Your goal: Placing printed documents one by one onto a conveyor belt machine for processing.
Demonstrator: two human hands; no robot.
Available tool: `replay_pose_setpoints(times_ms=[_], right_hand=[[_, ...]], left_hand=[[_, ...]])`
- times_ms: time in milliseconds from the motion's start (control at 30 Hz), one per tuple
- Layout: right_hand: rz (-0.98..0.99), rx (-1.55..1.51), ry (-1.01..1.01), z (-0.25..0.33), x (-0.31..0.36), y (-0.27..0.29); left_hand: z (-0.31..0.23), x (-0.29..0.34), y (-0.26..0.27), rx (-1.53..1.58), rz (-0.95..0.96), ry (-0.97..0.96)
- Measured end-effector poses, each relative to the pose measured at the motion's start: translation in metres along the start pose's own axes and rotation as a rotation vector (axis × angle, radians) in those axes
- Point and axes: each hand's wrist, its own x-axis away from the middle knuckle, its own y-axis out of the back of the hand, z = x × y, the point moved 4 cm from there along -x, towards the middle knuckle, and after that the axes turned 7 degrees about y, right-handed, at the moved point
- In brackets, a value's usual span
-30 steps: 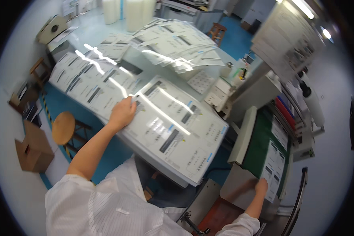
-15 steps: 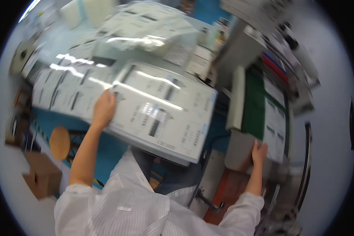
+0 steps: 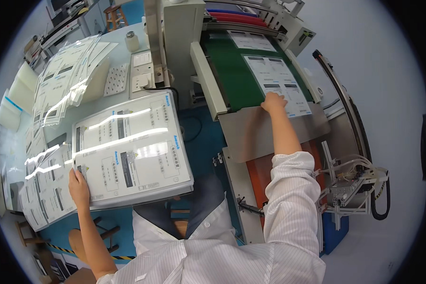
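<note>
A thick stack of glossy printed sheets [image 3: 149,125] rests at the near edge of the table, reaching out past it. My left hand [image 3: 79,187] is closed on the stack's left edge. To the right, a printed label sheet [image 3: 270,71] lies on a green conveyor belt [image 3: 236,83], its near end over a bare metal plate [image 3: 246,132]. My right hand [image 3: 273,102] is on the left side of that sheet near the plate, fingers apart and touching its top. A second printed sheet [image 3: 251,40] lies farther along the belt, by the rollers.
Loose printed sheets [image 3: 64,78] are piled at the table's far left. A small jar [image 3: 132,41] stands at the back. A machine arm with tubes [image 3: 359,177] is at the right, beside a red-brown surface [image 3: 255,175]. A wooden stool [image 3: 78,244] stands below the table.
My view has turned right toward the conveyor. My right hand has moved from the sheet's near-left corner farther up along its left side. My left hand still holds the stack.
</note>
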Motion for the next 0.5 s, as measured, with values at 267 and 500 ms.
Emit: replay_pose_setpoints(times_ms=[267, 500], right_hand=[[0.143, 0.006, 0.074, -0.008, -0.018, -0.011], [0.008, 0.006, 0.177, -0.027, -0.022, -0.023]], left_hand=[[0.007, 0.001, 0.004, -0.056, -0.036, 0.049], [-0.012, 0.005, 0.010, -0.005, -0.081, 0.038]])
